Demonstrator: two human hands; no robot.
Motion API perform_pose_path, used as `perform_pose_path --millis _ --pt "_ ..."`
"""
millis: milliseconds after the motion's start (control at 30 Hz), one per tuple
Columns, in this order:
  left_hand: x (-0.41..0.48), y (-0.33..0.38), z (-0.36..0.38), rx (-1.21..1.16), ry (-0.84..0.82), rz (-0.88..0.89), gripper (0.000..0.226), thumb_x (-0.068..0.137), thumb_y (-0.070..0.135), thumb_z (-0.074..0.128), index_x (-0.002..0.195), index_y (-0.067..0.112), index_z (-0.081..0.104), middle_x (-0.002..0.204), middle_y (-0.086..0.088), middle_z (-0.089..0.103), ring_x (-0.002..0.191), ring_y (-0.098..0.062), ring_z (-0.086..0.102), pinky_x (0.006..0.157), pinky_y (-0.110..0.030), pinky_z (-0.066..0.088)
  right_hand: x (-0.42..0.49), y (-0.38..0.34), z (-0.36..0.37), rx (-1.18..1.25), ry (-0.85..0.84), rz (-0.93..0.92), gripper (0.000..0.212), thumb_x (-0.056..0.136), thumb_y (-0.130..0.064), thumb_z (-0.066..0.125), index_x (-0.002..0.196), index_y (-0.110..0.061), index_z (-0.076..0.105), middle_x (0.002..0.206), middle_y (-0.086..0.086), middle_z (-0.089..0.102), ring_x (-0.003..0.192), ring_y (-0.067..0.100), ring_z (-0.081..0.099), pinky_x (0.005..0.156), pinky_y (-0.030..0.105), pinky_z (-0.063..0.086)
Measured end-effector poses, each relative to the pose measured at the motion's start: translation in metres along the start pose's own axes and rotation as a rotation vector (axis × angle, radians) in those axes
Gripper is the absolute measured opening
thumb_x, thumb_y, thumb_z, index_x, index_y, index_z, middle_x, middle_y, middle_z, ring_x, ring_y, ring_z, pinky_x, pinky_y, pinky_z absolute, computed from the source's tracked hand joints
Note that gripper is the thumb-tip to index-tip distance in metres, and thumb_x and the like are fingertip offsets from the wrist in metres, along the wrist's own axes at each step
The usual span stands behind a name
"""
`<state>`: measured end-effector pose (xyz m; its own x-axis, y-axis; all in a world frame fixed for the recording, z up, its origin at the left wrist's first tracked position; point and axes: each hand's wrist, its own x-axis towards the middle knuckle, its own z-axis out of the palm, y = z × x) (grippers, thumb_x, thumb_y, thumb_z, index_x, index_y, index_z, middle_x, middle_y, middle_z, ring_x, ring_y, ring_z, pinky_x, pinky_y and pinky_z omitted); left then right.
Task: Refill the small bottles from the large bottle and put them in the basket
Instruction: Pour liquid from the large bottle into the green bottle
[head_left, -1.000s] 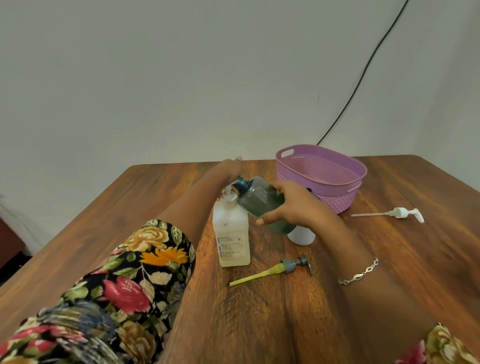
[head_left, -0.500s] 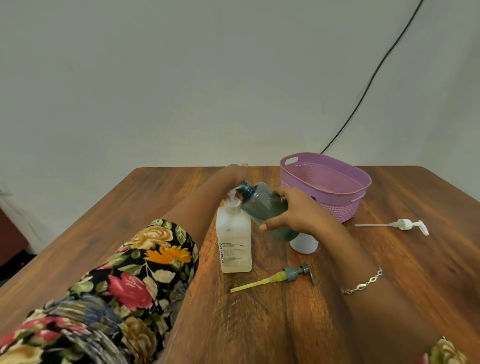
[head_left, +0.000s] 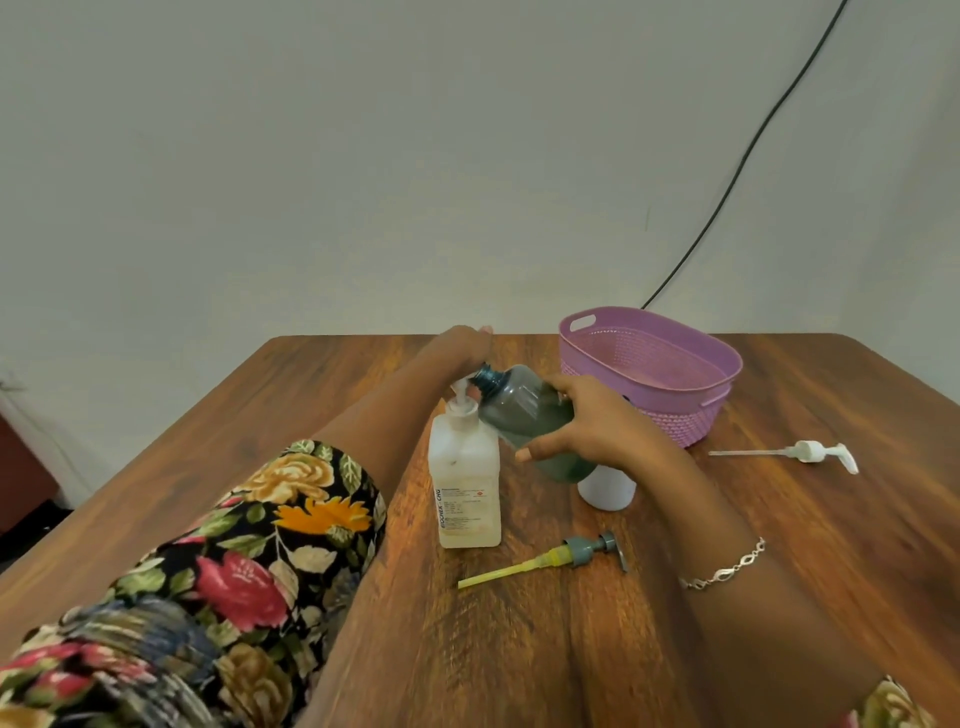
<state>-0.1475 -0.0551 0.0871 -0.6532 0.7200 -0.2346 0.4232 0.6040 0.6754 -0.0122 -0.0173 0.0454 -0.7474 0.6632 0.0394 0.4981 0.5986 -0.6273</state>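
Hands, two, over wooden table (head_left: 519, 649).

Left hand (head_left: 460, 345): forearm stretched forward, hand set on the pump head of the large bottle (head_left: 465, 478), which stands upright mid-table. Whether its fingers are straight or curled cannot be told.

Right hand (head_left: 597, 426): thumb beneath, fingers over, gripping the grey-green small bottle (head_left: 524, 410), tilted, open neck at the pump spout.

White small bottle (head_left: 608, 491): upright, partly hidden by the right hand, near the purple basket (head_left: 727, 364).

Loose on table: grey pump (head_left: 571, 556), white pump (head_left: 805, 451).

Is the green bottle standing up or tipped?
Tipped. The right hand holds the green bottle slanted, its uncapped neck up at the pump of the big white bottle.
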Motion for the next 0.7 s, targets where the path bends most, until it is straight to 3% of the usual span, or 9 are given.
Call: perform_pose_path --millis 100,200,267,333,433,500,533,700 --pt "0.001 -0.006 0.001 0.005 -0.011 -0.005 0.044 0.103 0.025 0.023 0.137 0.001 0.037 0.131 -0.021 0.05 0.117 -0.036 0.052 0.077 -0.034 0.042 0.002 0.002 0.004 -0.007 -0.008 0.005 0.077 0.07 -0.027 0.079 0.135 -0.013 0.041 0.131 0.005 0.049 0.115 0.021 0.049 0.087 0.028 0.042" --pt "0.003 -0.013 0.003 0.021 0.009 -0.016 0.042 0.104 0.017 0.019 0.139 0.0 0.033 0.133 -0.021 0.047 0.115 -0.033 0.052 0.085 -0.032 0.044 0.004 0.003 0.012 0.0 -0.018 0.019 0.078 0.069 -0.026 0.08 0.136 -0.013 0.041 0.132 0.006 0.049 0.117 0.022 0.048 0.092 0.032 0.043" --pt "0.006 -0.015 0.004 0.022 0.032 -0.018 0.041 0.103 0.014 0.016 0.139 0.0 0.031 0.128 -0.023 0.049 0.093 -0.028 0.058 0.08 -0.033 0.047 0.004 0.003 0.015 0.005 -0.014 0.027 0.082 0.069 -0.025 0.08 0.138 -0.012 0.039 0.135 0.006 0.047 0.12 0.022 0.047 0.094 0.032 0.042" --pt "0.007 -0.014 0.004 0.022 0.037 -0.011 0.041 0.103 0.013 0.018 0.141 0.002 0.03 0.122 -0.021 0.05 0.071 -0.02 0.05 0.074 -0.03 0.044 0.004 0.003 0.015 0.008 -0.01 0.029 0.083 0.069 -0.024 0.08 0.139 -0.012 0.037 0.136 0.006 0.046 0.12 0.023 0.046 0.094 0.032 0.042" --pt "0.006 -0.012 0.001 0.046 -0.003 0.019 0.041 0.103 0.019 0.021 0.137 -0.001 0.036 0.126 -0.021 0.051 0.094 -0.028 0.055 0.08 -0.032 0.042 0.002 0.001 0.012 0.028 -0.003 0.021 0.081 0.07 -0.024 0.079 0.139 -0.012 0.038 0.135 0.006 0.047 0.119 0.022 0.047 0.092 0.031 0.042" --pt "0.001 -0.008 -0.005 0.071 -0.032 0.043 0.045 0.103 0.027 0.022 0.132 -0.002 0.041 0.127 -0.024 0.051 0.106 -0.036 0.055 0.07 -0.035 0.044 0.002 -0.001 0.008 0.035 0.006 0.006 0.079 0.071 -0.024 0.079 0.138 -0.012 0.038 0.134 0.006 0.047 0.119 0.021 0.047 0.091 0.029 0.041" --pt "-0.001 -0.006 -0.006 0.089 -0.046 0.036 0.047 0.103 0.027 0.02 0.131 -0.004 0.041 0.126 -0.027 0.051 0.109 -0.038 0.054 0.067 -0.036 0.044 0.002 -0.002 0.007 0.029 0.01 0.002 0.08 0.071 -0.025 0.079 0.139 -0.011 0.038 0.135 0.006 0.046 0.119 0.021 0.046 0.091 0.028 0.04" --pt "0.004 -0.009 0.0 0.098 -0.038 0.04 0.043 0.104 0.017 0.017 0.135 -0.006 0.034 0.12 -0.025 0.05 0.102 -0.032 0.055 0.084 -0.033 0.043 0.004 -0.001 0.009 -0.015 0.002 0.008 0.079 0.069 -0.026 0.08 0.136 -0.012 0.04 0.132 0.006 0.049 0.116 0.021 0.048 0.087 0.028 0.04"
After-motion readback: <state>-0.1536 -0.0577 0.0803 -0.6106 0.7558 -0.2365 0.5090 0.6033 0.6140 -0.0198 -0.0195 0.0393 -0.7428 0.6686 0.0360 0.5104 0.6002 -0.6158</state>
